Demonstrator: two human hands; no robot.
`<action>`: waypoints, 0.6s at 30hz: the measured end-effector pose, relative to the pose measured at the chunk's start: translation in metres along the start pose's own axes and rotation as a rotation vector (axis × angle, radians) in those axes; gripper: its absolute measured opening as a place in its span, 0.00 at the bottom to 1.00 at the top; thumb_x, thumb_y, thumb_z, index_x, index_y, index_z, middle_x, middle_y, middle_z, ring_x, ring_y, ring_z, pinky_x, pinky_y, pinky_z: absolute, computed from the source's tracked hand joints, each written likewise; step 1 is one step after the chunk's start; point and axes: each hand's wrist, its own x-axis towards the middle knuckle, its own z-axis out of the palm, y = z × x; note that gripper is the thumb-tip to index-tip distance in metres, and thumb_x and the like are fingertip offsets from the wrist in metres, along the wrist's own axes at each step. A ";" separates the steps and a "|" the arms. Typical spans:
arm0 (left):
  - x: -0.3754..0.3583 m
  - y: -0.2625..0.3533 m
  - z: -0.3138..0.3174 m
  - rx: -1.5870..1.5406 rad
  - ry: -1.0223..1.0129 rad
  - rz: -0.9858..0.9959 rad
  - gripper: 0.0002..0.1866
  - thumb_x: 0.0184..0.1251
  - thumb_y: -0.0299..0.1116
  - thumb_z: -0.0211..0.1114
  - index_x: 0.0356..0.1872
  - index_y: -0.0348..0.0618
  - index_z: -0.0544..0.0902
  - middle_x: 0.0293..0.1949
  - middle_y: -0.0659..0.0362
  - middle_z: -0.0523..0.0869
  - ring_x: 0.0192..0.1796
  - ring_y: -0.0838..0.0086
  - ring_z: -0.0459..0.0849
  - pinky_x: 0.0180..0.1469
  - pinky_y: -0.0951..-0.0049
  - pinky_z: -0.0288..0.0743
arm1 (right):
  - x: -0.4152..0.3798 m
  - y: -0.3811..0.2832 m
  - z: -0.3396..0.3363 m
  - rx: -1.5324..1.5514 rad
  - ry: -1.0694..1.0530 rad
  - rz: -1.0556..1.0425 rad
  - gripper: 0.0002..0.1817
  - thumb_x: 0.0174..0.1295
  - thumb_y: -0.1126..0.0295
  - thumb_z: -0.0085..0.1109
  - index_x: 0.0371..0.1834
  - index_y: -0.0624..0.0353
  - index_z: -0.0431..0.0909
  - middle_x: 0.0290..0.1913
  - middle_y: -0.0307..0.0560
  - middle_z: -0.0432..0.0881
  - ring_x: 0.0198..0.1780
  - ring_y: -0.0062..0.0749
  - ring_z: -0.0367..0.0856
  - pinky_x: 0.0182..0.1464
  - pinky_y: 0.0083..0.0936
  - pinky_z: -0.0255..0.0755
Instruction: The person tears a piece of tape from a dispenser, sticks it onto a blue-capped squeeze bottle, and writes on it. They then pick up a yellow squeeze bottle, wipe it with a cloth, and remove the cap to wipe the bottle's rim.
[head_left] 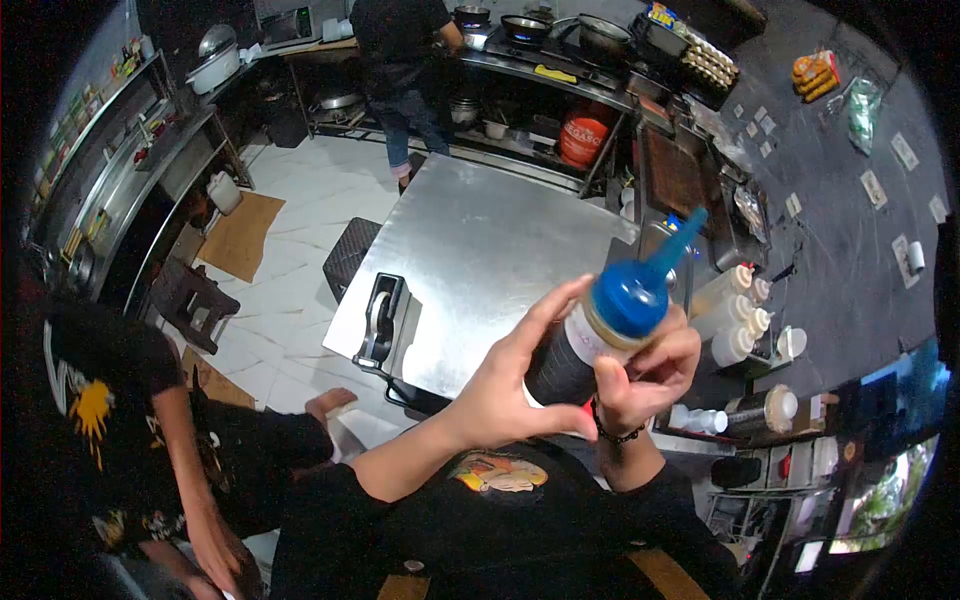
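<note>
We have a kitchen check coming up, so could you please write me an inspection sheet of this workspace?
Surface: steel table, mostly bare.
Job's things: squeeze bottle, dark sauce, blue cap on.
Clutter: tape dispenser at table edge; white squeeze bottles to the right.
Hands: left hand wraps bottle body; right hand grips near cap.
Cables: nothing seen.
Surroundings: person at the stove; another person close on the left.

Dim indoor scene with strong fisheye bending and black vignette at the corners. Soft glare lies on the bare steel table [480, 250]; edges blur, and bright windows at lower right blow out.
</note>
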 end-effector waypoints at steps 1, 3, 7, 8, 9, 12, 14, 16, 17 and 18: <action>-0.001 0.000 -0.001 0.027 0.024 -0.018 0.53 0.40 0.38 0.78 0.67 0.40 0.53 0.56 0.50 0.71 0.60 0.63 0.70 0.61 0.65 0.63 | 0.003 0.002 0.003 0.005 -0.015 -0.022 0.18 0.40 0.71 0.72 0.24 0.53 0.66 0.24 0.38 0.69 0.29 0.26 0.67 0.34 0.22 0.63; -0.001 0.000 -0.003 0.087 0.077 -0.053 0.55 0.37 0.38 0.80 0.66 0.40 0.53 0.57 0.48 0.71 0.61 0.64 0.69 0.61 0.65 0.63 | 0.011 0.002 0.002 0.023 -0.150 0.025 0.18 0.39 0.72 0.74 0.24 0.54 0.68 0.25 0.37 0.69 0.29 0.26 0.66 0.33 0.21 0.60; -0.005 -0.009 -0.010 -0.053 0.219 -0.115 0.48 0.38 0.30 0.78 0.64 0.37 0.58 0.54 0.52 0.74 0.57 0.68 0.72 0.60 0.68 0.64 | 0.033 -0.007 -0.004 0.108 -0.478 0.174 0.14 0.43 0.74 0.71 0.30 0.60 0.74 0.31 0.41 0.74 0.33 0.27 0.70 0.45 0.27 0.67; -0.003 -0.002 -0.010 -0.079 0.246 -0.129 0.43 0.40 0.27 0.75 0.61 0.36 0.62 0.50 0.54 0.76 0.54 0.70 0.74 0.58 0.69 0.66 | 0.038 -0.011 -0.005 0.127 -0.496 0.230 0.11 0.45 0.76 0.69 0.32 0.62 0.78 0.32 0.43 0.76 0.35 0.29 0.73 0.52 0.32 0.68; -0.002 0.008 -0.013 0.006 0.274 -0.122 0.41 0.41 0.25 0.73 0.60 0.35 0.63 0.48 0.54 0.76 0.52 0.71 0.76 0.55 0.71 0.69 | 0.043 -0.009 -0.006 0.038 -0.537 0.195 0.08 0.47 0.77 0.66 0.32 0.61 0.79 0.32 0.43 0.79 0.35 0.30 0.75 0.53 0.35 0.69; 0.001 0.013 -0.020 0.145 0.337 -0.104 0.39 0.42 0.24 0.72 0.59 0.34 0.63 0.47 0.54 0.77 0.49 0.71 0.78 0.51 0.73 0.72 | 0.056 -0.017 -0.005 -0.170 -0.620 0.214 0.08 0.48 0.76 0.65 0.33 0.61 0.80 0.30 0.44 0.80 0.34 0.29 0.77 0.46 0.29 0.70; 0.001 0.012 -0.019 0.120 0.364 -0.129 0.38 0.42 0.25 0.72 0.58 0.34 0.64 0.47 0.54 0.77 0.49 0.71 0.78 0.51 0.73 0.72 | 0.059 -0.019 -0.005 -0.215 -0.633 0.257 0.09 0.49 0.75 0.65 0.35 0.62 0.80 0.30 0.44 0.80 0.34 0.28 0.77 0.42 0.25 0.70; 0.001 0.012 -0.016 0.085 0.371 -0.140 0.37 0.42 0.25 0.72 0.57 0.35 0.66 0.47 0.54 0.77 0.49 0.71 0.78 0.51 0.73 0.72 | 0.060 -0.022 -0.004 -0.206 -0.598 0.324 0.10 0.48 0.75 0.65 0.35 0.62 0.80 0.30 0.45 0.80 0.34 0.29 0.78 0.40 0.23 0.69; 0.000 0.012 -0.014 0.061 0.364 -0.139 0.36 0.42 0.25 0.72 0.57 0.35 0.66 0.47 0.54 0.77 0.49 0.72 0.78 0.51 0.73 0.72 | 0.061 -0.022 -0.004 -0.201 -0.581 0.357 0.10 0.48 0.75 0.66 0.36 0.62 0.80 0.30 0.46 0.80 0.33 0.29 0.78 0.38 0.22 0.69; 0.000 0.012 -0.013 0.037 0.357 -0.138 0.36 0.42 0.25 0.72 0.56 0.35 0.67 0.47 0.54 0.77 0.49 0.72 0.78 0.52 0.73 0.72 | 0.060 -0.018 -0.004 -0.192 -0.581 0.351 0.11 0.49 0.75 0.66 0.36 0.63 0.79 0.30 0.46 0.80 0.34 0.27 0.77 0.39 0.21 0.69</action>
